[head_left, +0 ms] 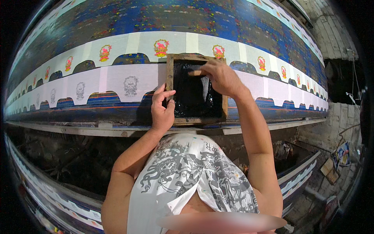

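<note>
A wooden screen-printing frame [224, 107] lies on the long table, its mesh coated with wet black ink. My left hand [163, 110] grips the frame's left rail, fingers bent against the wood. My right hand [223, 78], above the far right part of the screen, is closed round a squeegee [198, 73] with a light wooden edge. Below that hand a pale streak shows in the black ink. White cloth pieces [111, 80] lie in a row on both sides of the frame. Those just left of it carry grey-black line prints [130, 86].
Behind the frame runs another row of white cloth [144, 43] with red and yellow prints. The blue, paint-spotted table [187, 19] stretches far to both sides. A ledge [78, 130] borders its near side. At the right are a block wall [335, 35] and a wooden block [330, 171].
</note>
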### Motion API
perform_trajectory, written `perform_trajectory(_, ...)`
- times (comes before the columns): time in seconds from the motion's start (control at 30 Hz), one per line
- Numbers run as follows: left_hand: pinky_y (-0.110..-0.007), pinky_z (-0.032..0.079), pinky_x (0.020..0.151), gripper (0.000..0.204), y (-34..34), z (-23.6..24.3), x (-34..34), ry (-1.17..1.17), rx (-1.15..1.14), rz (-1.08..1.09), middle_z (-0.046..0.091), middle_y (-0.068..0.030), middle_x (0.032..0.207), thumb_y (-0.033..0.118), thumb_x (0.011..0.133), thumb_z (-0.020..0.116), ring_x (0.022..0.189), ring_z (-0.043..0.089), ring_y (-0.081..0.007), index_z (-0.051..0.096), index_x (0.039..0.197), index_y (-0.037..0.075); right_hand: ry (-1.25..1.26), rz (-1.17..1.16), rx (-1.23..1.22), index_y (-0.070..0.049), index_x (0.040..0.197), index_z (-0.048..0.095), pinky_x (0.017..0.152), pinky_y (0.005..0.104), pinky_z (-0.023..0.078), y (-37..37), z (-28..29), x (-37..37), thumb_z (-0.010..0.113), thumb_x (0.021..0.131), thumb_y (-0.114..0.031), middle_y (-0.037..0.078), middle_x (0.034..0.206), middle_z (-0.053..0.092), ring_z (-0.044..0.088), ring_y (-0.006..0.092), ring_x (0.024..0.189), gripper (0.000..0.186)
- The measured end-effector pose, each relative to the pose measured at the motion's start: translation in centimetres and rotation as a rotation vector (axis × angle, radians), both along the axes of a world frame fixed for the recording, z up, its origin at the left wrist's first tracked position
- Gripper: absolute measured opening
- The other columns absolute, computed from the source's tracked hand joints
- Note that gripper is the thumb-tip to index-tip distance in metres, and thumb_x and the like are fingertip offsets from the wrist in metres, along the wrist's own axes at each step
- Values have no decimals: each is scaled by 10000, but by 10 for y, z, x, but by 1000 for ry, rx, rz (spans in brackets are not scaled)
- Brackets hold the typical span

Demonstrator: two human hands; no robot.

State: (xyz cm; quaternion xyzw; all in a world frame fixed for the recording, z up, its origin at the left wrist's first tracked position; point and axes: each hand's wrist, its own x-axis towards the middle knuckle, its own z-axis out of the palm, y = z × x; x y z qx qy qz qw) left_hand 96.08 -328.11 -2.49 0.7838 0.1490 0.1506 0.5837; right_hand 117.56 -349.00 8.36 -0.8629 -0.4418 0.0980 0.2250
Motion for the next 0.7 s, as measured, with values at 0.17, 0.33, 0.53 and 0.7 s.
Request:
perform_trajectory(0.17, -490, 410, 1336, 470, -1, 1, 4, -36, -43, 23, 590, -263, 1671, -105, 946, 726, 1590, 551, -414, 769, 1379, 73, -84, -93, 81, -50, 1256, 826, 999, 541, 603, 9, -18, -2, 723, 925, 62, 186, 1175, 786, 740, 439, 1151, 364)
perform_trajectory(0.33, -491, 398, 1346, 527, -1, 1, 6, -68, 10, -5, 563, -276, 1693, -117, 935, 698, 1608, 528, -418, 740, 1426, 69, -168, -70, 30, -51, 1291, 821, 996, 510, 595, -2, -29, -60, 754, 840, 85, 164, 1227, 785, 730, 415, 1115, 475)
perform_trajectory(0.53, -490, 386, 1355, 566, -1, 2, 7, -43, 40, -28, 536, -278, 1719, -116, 917, 715, 1627, 505, -416, 727, 1454, 64, -193, -53, 37, -37, 1283, 833, 987, 467, 561, -13, -22, -131, 755, 865, -53, 122, 1199, 771, 724, 340, 1072, 426)
perform_trajectory(0.7, -487, 395, 1351, 590, 0, 2, 8, -33, 103, -41, 541, -264, 1715, -113, 877, 753, 1616, 516, -411, 743, 1438, 68, -116, -68, 26, -46, 1311, 831, 990, 467, 562, -20, -19, -168, 773, 851, -71, 131, 1236, 762, 716, 341, 1118, 464)
